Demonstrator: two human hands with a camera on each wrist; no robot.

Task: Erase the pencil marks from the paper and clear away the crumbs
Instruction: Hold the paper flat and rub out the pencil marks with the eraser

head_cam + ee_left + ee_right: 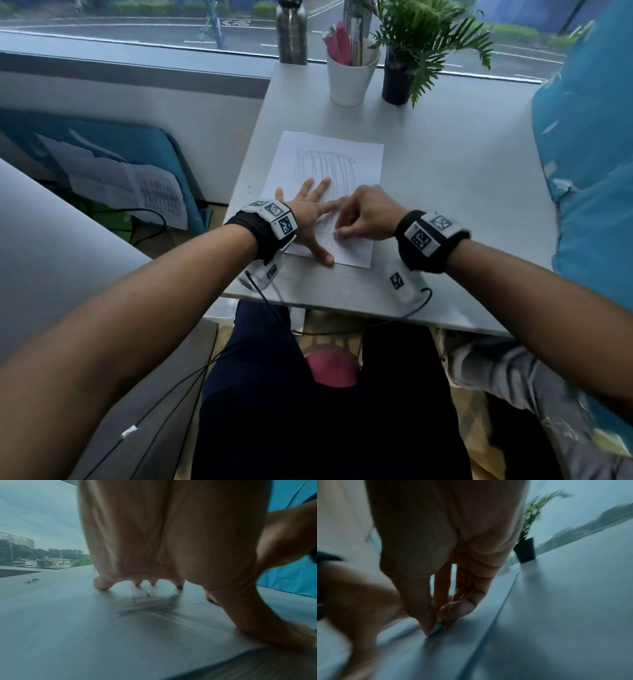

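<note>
On the near half of the paper (325, 192), the left hand (310, 214) lies flat with fingers spread, pinning it; the right hand (368, 214) beside it pinches an eraser (436, 628) to the sheet. Beyond them, pencil marks (325, 164) remain. Hard rubbing there, away from the pinning hand, could crease or tear the sheet.

One paper (327, 192), one bottle (292, 32), one white cup (349, 80), one potted plant (411, 51), two hands.
</note>
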